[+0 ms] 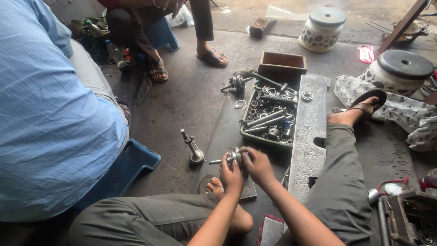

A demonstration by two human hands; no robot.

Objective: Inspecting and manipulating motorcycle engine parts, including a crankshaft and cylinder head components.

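Left hand (231, 175) at lower centre of the frame, clenched around a small metal shaft assembly (230, 158), stub end pointing left. Right hand (257, 165) just beside it, fingers pinching the part's right end. Best done, by the look of it: firm grip with the left, short controlled turns with the right, work kept low over the dark steel plate (227, 132). Beyond, a green tray of bearings and bolts (269, 119); left of the hands, an upright spindle (193, 148); right, a pale metal beam (309, 136).
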